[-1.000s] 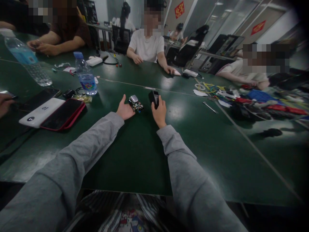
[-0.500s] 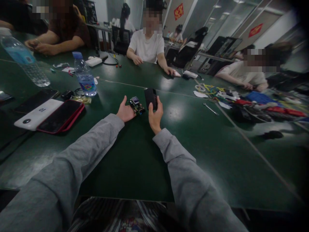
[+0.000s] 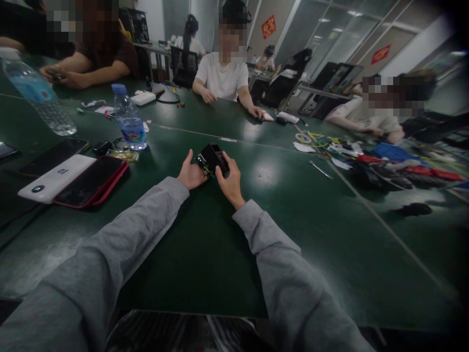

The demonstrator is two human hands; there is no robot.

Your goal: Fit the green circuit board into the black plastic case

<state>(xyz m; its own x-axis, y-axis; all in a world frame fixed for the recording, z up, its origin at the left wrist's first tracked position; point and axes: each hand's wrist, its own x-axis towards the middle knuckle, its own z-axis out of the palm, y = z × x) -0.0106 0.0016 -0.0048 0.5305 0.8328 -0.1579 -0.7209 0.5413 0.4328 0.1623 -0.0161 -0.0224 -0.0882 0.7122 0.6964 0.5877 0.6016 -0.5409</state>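
Note:
My left hand (image 3: pixel 192 172) supports a small circuit board (image 3: pixel 206 168) with wires on its fingers, thumb raised and apart. Much of the board is hidden under a black plastic case (image 3: pixel 211 155), which my right hand (image 3: pixel 230 177) grips between thumb and fingers. The case is tilted, with its hollow side turned toward my right hand. It overlaps the board in view; whether the two touch I cannot tell. Both hands are held over the middle of the green table (image 3: pixel 190 254).
On the left lie a white power bank (image 3: pixel 54 178), a phone in a red case (image 3: pixel 93 181) and a dark phone (image 3: pixel 54 154). Two water bottles (image 3: pixel 129 120) stand behind. To the right are a wrench (image 3: pixel 320 169) and tangled cables (image 3: pixel 395 161). Several people sit around the table.
My right hand has brought the black case left and over the board, turning it from upright to tilted. My left hand has stayed nearly in place under the board.

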